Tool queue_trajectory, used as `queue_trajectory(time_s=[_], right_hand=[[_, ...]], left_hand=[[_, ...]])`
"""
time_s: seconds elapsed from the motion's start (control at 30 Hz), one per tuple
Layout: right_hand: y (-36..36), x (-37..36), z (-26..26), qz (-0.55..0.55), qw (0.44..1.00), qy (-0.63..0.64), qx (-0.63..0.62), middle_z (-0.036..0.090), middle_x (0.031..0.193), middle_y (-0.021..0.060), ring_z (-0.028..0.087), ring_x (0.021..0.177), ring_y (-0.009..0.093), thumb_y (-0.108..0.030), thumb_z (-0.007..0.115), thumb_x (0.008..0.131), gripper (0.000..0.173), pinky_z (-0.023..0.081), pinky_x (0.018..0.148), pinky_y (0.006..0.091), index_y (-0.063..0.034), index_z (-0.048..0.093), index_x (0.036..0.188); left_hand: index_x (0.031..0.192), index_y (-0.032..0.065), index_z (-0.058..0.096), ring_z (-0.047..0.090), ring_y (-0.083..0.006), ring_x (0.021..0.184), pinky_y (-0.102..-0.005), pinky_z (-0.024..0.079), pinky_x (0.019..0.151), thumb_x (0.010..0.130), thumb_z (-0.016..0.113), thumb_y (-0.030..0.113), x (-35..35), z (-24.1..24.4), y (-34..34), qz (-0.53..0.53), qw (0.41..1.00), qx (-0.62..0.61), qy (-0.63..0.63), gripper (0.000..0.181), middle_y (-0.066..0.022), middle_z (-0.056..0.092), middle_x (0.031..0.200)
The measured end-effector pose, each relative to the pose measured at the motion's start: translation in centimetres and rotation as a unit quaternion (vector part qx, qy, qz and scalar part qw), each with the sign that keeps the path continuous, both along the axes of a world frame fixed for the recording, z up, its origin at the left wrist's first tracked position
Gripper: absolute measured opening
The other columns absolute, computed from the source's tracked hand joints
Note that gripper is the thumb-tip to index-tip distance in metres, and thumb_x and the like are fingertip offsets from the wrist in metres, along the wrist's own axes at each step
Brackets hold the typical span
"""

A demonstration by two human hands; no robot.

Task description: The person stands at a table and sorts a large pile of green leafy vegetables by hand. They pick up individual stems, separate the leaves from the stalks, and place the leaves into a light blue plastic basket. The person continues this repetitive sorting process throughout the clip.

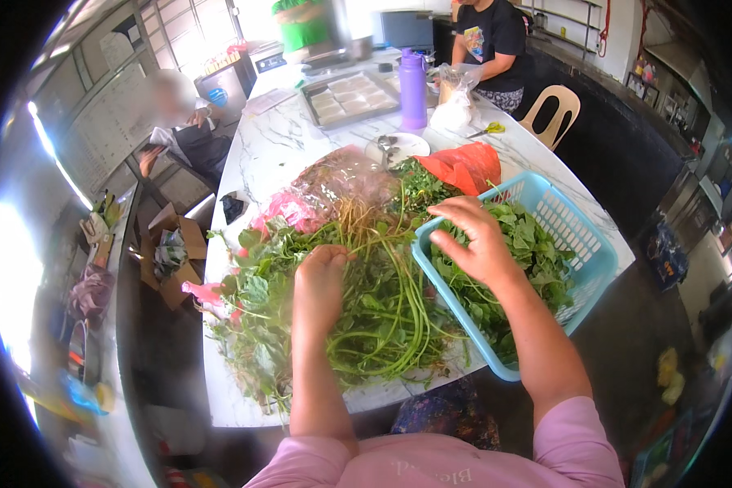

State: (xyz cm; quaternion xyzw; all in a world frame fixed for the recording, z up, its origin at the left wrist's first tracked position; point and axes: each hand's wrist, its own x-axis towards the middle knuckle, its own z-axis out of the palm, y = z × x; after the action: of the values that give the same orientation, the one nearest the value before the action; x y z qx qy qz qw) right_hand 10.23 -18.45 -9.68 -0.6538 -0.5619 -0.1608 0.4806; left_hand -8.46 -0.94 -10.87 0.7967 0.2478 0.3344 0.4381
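Note:
A large heap of leafy green stalks (pixel 378 317) lies on the marble-patterned table (pixel 268 143), with a bundle of brown roots (pixel 361 222) at its far side. Over the heap, my left hand (pixel 323 274) has its fingers closed on a thin green stem (pixel 372 245). My right hand (pixel 473 241) is above the left rim of a light blue plastic basket (pixel 598 262), fingers apart, holding nothing visible. Picked green leaves (pixel 524 244) fill much of the basket.
Behind the heap are a clear plastic bag (pixel 348 177), a red plastic bag (pixel 470 166), a white plate (pixel 409 145) with spoons, a purple bottle (pixel 413 91), yellow-handled scissors (pixel 493 128) and a metal tray (pixel 351 97). Several other people are around the table's far part.

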Motion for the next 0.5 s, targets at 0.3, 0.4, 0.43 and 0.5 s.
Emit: queue_trajectory(time_s=[0.3,0.4,0.43,0.5], right_hand=[[1.5,-1.5,-0.9,0.059,0.994,-0.066,-0.07,0.062,0.09,0.0142,0.057,0.089,0.034,-0.006,0.064,0.083,0.01,0.043,0.082,0.0426,-0.0005,0.059,0.089],[1.3,-2.3,0.0,0.067,0.992,-0.06,-0.089,0.057,0.084,0.0162,0.054,0.084,0.038,-0.006,0.06,0.085,0.009,0.042,0.077,0.0441,0.0002,0.055,0.089],[1.3,-2.7,0.3,0.066,0.991,-0.052,-0.103,0.056,0.084,0.0166,0.053,0.083,0.038,-0.005,0.058,0.086,0.008,0.041,0.077,0.0442,0.0005,0.054,0.089],[1.2,-2.9,0.3,0.078,0.988,-0.058,-0.119,0.055,0.083,0.0171,0.053,0.083,0.038,-0.004,0.055,0.086,0.006,0.041,0.076,0.0444,0.0007,0.053,0.09]], left_hand=[[0.097,-0.0011,0.063,0.041,-0.004,0.063,-0.0211,0.036,0.057,0.094,0.055,0.008,0.4,-0.2,-1.1,-0.056,0.992,-0.047,-0.106,0.012,0.001,0.062,0.078],[0.096,-0.002,0.062,0.049,-0.0083,0.072,-0.0252,0.042,0.066,0.093,0.055,0.007,-0.2,0.3,-0.5,-0.025,0.995,-0.005,-0.095,0.012,-0.0032,0.063,0.081],[0.096,-0.0022,0.062,0.051,-0.0096,0.074,-0.0266,0.044,0.068,0.093,0.055,0.007,-0.2,0.1,-0.4,-0.015,0.995,0.009,-0.101,0.012,-0.0041,0.063,0.081],[0.097,-0.0029,0.061,0.054,-0.0117,0.077,-0.0281,0.045,0.071,0.093,0.055,0.008,-0.4,-0.1,-0.2,-0.003,0.994,-0.003,-0.105,0.013,-0.0076,0.063,0.082]])
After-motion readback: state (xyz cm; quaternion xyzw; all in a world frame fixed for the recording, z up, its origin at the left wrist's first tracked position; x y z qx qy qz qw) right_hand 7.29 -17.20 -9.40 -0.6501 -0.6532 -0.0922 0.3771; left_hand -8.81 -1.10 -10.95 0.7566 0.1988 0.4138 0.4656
